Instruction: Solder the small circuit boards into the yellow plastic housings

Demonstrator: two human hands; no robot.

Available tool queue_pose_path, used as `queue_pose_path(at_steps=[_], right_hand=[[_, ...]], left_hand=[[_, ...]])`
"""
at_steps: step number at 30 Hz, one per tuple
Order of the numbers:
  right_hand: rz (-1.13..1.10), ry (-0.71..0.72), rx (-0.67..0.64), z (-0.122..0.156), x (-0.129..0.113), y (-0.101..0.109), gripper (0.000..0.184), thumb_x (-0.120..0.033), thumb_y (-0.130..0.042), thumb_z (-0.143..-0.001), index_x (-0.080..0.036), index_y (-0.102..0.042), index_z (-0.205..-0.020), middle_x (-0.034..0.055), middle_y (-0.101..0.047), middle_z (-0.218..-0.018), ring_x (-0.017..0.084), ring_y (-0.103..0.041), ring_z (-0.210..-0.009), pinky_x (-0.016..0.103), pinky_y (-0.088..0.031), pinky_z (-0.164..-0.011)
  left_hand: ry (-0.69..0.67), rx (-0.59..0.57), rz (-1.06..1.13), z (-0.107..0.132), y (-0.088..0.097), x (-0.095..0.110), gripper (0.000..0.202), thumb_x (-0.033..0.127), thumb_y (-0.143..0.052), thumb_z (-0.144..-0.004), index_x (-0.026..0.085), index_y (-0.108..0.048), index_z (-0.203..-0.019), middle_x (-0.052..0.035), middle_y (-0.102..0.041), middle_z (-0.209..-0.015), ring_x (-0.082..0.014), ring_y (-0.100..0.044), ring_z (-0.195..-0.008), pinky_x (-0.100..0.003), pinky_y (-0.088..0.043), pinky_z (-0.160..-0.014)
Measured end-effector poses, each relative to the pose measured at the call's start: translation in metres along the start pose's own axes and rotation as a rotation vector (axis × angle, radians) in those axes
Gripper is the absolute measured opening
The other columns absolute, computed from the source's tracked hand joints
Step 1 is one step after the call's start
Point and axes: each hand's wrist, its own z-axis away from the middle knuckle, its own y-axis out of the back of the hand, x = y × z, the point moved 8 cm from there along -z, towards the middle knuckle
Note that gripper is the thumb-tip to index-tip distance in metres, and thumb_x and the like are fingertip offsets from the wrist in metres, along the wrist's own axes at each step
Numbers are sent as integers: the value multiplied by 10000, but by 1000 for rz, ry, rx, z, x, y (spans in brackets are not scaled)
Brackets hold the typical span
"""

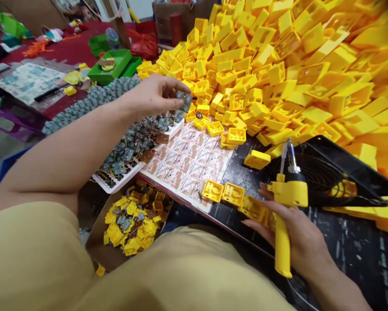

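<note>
My left hand (153, 97) is closed in a pinch on a small grey plastic part (185, 103), held above the far end of a white tray (111, 186) of similar wired grey parts. My right hand (306, 237) has a yellow soldering gun (282, 246) hooked in it, the metal tip pointing up and away. Its fingers also reach round yellow plastic cases (252, 208) at the end of a short row. Two open cases (233, 194) in that row lie face up on the black tabletop and the patterned sheet (189, 160).
A large heap of yellow cases (278, 77) fills the back and right. A black framed fan (339, 172) leans beside my right hand. Below the table edge stands a cardboard box (98, 231) of yellow and grey pieces. Green trays (116, 65) sit at the back left.
</note>
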Motion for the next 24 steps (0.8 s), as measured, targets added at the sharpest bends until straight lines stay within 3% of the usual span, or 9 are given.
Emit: queue_pose_path(at_steps=[3,7,9,12,15,17,20,24], right_hand=[[-43,34,13,-23,-24,-6,470,-319,-727,-820,-184,-503,-1210,91,-658,-984,253,-659,-922,374,-558,-758],[-57,38,-69,-51,-42,-36,449,-361,-689,-853,-199,-472,-1210,76,-651,-984,228,-643,-921,394,-541,-865],[-66,61,-113,-57,-47,-50,400,-347,-650,-883,-200,-465,-1205,67,-656,-980,219,-642,-923,400,-530,-898],[-64,95,-150,-58,-49,-59,335,-287,-605,-914,-201,-465,-1206,52,-667,-956,199,-654,-880,396,-519,-919],[-50,119,-168,-53,-48,-54,347,-287,-626,-905,-200,-478,-1206,64,-679,-974,203,-667,-872,401,-522,-910],[-47,135,-152,-51,-48,-44,395,-323,-667,-878,-200,-491,-1210,73,-687,-998,218,-673,-897,413,-524,-916],[-34,135,-28,-48,-50,-16,406,-271,-757,-800,-203,-555,-1147,42,-705,-928,179,-678,-782,337,-558,-831],[-47,116,143,-32,-48,21,298,-154,-796,-736,-219,-633,-977,-25,-681,-708,135,-643,-593,237,-537,-600]], left_hand=[[-8,-128,201,5,-43,10,322,334,-551,-873,163,-605,-1141,-73,-677,-824,-198,-692,-725,-340,-520,-590],[72,-151,418,26,-95,14,400,184,-466,-873,172,-498,-1271,-77,-679,-922,-133,-673,-663,-292,-535,-573],[60,-150,396,39,-114,15,425,177,-430,-886,188,-487,-1307,-69,-690,-976,-118,-665,-685,-284,-548,-616],[26,-201,106,60,-137,15,365,204,-436,-890,160,-599,-1214,-77,-709,-997,-172,-671,-847,-338,-553,-770],[-33,-268,-335,80,-148,16,351,318,-418,-934,136,-693,-1054,-136,-710,-973,-302,-636,-1006,-461,-515,-841],[-97,-249,-491,90,-144,21,389,352,-394,-950,134,-715,-983,-166,-691,-1074,-356,-584,-1108,-500,-482,-876],[-182,-197,-454,98,-137,30,323,266,-430,-921,149,-689,-1075,-136,-620,-1282,-338,-507,-1236,-493,-413,-989],[-193,-245,-294,99,-147,31,386,305,-559,-842,162,-621,-1196,-101,-632,-1259,-304,-526,-1204,-478,-361,-1030]])
